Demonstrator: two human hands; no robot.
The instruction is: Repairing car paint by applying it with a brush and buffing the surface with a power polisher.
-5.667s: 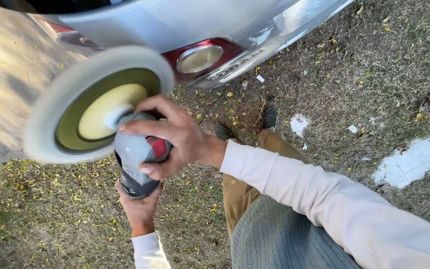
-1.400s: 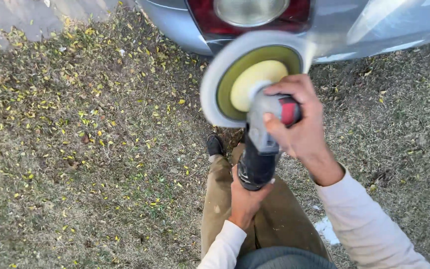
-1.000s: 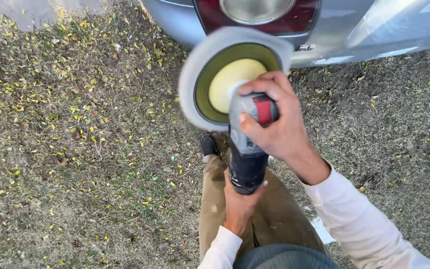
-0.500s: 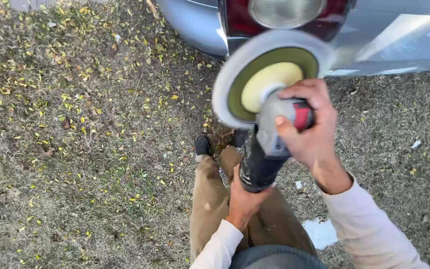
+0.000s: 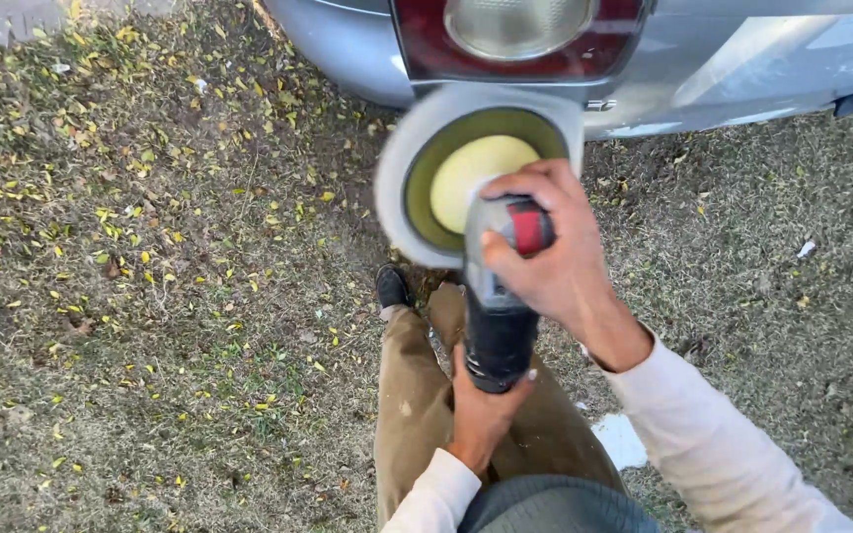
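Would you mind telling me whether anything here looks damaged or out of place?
Nothing looks damaged. Both hands, right and left, grip the polisher; its pad sits below the car's tail light.

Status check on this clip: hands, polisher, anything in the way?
Right hand clamped over polisher head; left hand gripping its rear. Foam pad at silver car, below tail light. Nothing in the way.

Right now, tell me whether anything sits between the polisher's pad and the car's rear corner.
Nothing visible does. The polisher, gripped by the right hand at its head and the left hand at its rear, has its pad right below the tail light; whether it touches the car is unclear.
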